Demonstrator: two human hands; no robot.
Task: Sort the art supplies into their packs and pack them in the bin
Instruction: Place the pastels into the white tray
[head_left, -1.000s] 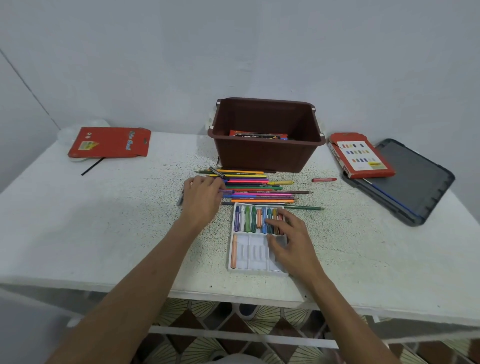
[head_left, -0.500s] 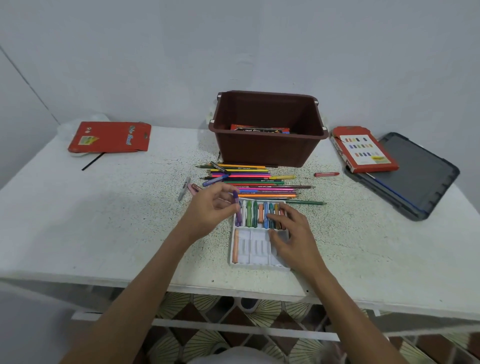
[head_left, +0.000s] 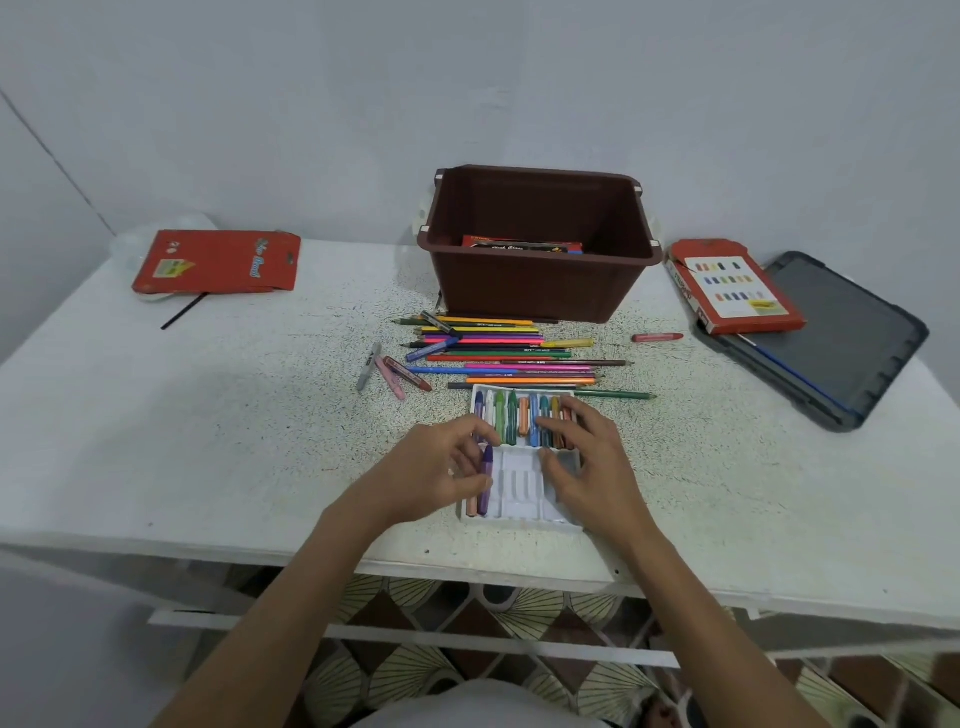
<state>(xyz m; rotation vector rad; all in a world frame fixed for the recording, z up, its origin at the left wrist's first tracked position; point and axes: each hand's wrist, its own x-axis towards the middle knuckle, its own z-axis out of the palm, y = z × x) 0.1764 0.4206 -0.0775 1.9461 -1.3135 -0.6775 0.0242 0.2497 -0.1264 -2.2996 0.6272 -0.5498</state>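
A white crayon tray (head_left: 522, 491) lies near the table's front edge. Several crayons fill its far row. My left hand (head_left: 436, 475) pinches a purple crayon (head_left: 486, 478) at the tray's near-left slots, beside an orange crayon (head_left: 471, 503). My right hand (head_left: 592, 462) rests on the tray's right side, fingers touching it and the far-row crayons. Coloured pencils (head_left: 504, 353) lie in a row between the tray and the brown bin (head_left: 537, 291). The bin holds a red pack (head_left: 522, 245).
Loose crayons (head_left: 395, 374) lie left of the pencils, and a red crayon (head_left: 657, 337) lies to the right. A red pack (head_left: 218, 262) sits far left with a black stick (head_left: 184, 310). A red box (head_left: 735, 288) rests on a dark lid (head_left: 841, 343) at right.
My left hand picked a purple crayon from the loose pile and brought it toward me to the tray's near-left slots. My right hand stayed on the tray.
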